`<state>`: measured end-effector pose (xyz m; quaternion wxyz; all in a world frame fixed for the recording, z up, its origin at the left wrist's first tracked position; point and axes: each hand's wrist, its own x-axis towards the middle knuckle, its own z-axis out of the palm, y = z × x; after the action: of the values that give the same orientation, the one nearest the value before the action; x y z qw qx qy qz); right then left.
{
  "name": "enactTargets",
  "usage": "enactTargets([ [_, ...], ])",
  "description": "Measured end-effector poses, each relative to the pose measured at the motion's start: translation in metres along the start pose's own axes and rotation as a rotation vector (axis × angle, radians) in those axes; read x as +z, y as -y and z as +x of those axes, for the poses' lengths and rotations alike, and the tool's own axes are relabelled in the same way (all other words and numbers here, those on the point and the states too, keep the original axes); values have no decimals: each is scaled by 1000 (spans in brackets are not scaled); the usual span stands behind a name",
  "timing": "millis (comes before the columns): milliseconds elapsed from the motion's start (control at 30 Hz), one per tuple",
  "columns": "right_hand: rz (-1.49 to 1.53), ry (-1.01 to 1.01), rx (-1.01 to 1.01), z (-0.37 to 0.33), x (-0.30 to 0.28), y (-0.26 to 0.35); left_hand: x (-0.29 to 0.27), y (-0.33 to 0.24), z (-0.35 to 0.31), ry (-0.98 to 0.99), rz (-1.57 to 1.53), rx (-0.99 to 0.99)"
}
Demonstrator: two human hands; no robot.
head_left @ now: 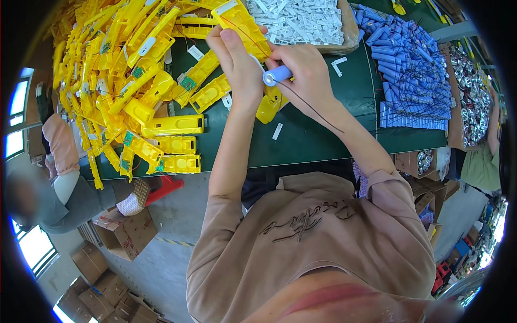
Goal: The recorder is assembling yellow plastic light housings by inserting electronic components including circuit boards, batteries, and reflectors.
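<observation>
My left hand point(239, 64) is closed round a long yellow plastic housing point(237, 19), held tilted above the green table. Close beside it, my right hand point(309, 72) grips a blue cylindrical battery point(280, 74), its round metal end facing me. A dark wire point(318, 114) trails from the battery down across my right wrist. A thin red wire runs along the housing. My fingertips are partly hidden where the two hands meet. Under my hands lies another yellow housing point(267, 109), and a small white plastic strip point(277, 131) rests nearby.
Yellow housings point(172, 125), some with green circuit boards, are heaped at left. White plastic pieces point(301, 21) fill a box at the back. Wired blue batteries point(412, 70) are piled at right, beside a box of shiny metal parts point(469, 102). Another person point(70, 194) sits at left.
</observation>
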<state>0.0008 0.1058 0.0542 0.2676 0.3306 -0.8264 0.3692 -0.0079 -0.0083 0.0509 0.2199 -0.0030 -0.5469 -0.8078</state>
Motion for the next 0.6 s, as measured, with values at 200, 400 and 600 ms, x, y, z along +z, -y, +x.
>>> enactTargets([
  [200, 47, 35, 113, 3, -5, -3, -15, 0, 11, 260, -495, -320],
  [400, 214, 82, 175, 8, -8, -11, -7, 10, 6, 336, 62, -35],
  [600, 245, 30, 240, 1, 1, -13, -3, 13, 1, 134, 22, -152],
])
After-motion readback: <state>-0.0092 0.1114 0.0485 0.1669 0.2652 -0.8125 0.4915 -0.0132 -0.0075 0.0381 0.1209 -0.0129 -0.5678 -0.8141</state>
